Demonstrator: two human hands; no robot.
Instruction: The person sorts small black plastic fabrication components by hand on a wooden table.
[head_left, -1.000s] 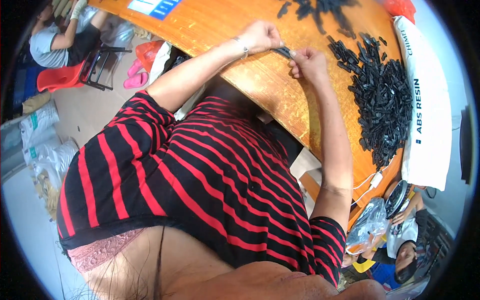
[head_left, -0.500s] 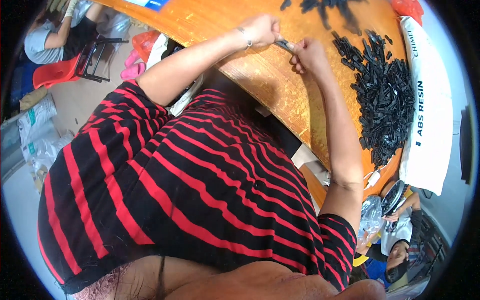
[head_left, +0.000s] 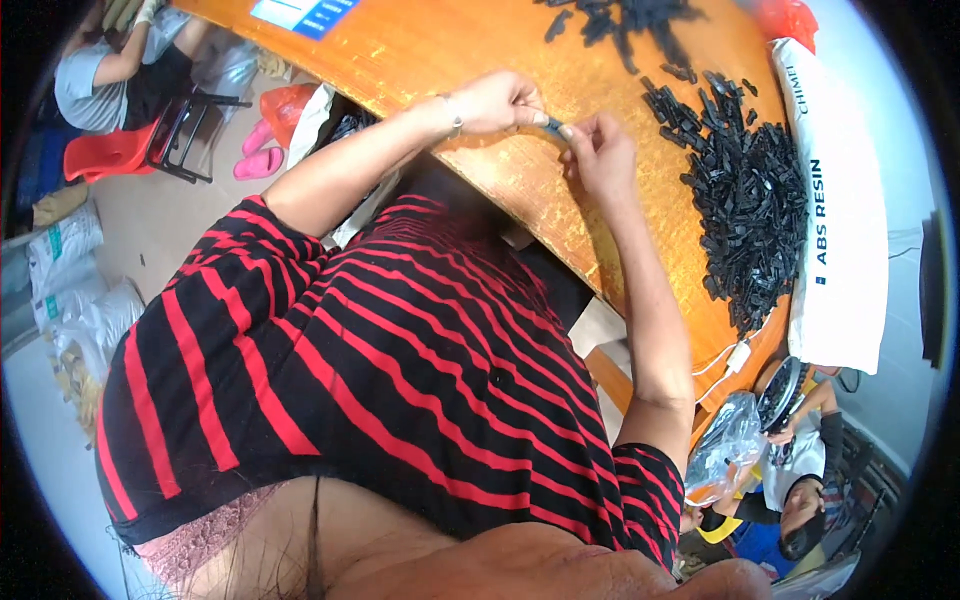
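We pinch a small dark piece between our left hand and right hand, fingertips of both closed on it, above the orange table. The pile of black parts lies near our right hand.

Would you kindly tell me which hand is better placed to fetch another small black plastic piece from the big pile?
Right, probably. The right hand lies nearer the large pile of black plastic pieces; the left hand pinches the small black piece farther away.
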